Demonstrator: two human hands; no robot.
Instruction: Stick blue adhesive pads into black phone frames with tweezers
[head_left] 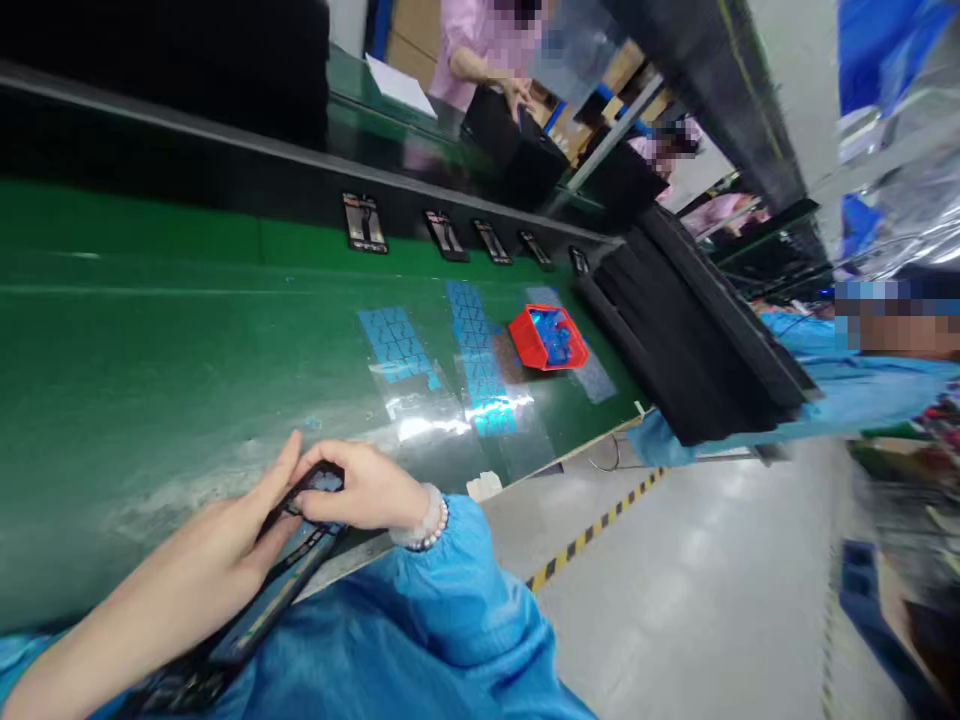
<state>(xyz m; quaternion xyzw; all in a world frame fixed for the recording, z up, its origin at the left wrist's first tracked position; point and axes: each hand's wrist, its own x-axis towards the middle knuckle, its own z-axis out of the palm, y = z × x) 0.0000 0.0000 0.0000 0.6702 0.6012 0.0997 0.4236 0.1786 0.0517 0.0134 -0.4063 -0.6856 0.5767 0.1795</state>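
Note:
At the table's near edge, my left hand (244, 545) and my right hand (364, 487) are closed on the same black phone frame (324, 480). My right fingers and thumb pinch its end, while my left fingers press along its side. Below it, another long black part with a bluish, glassy inside (259, 610) slants across my lap, partly hidden by my left forearm. Farther off on the green table lie two clear sheets bearing blue cut stickers, a shorter one (397, 345) and a longer one (480, 365).
A red bin (529, 345) of blue scraps stands to the right. Several phone frames (365, 222) line the far ledge. A black stack of trays (690, 330) overhangs the table's right end, beside a person in blue (862, 385). Across, a person in pink (457, 50) handles a black box.

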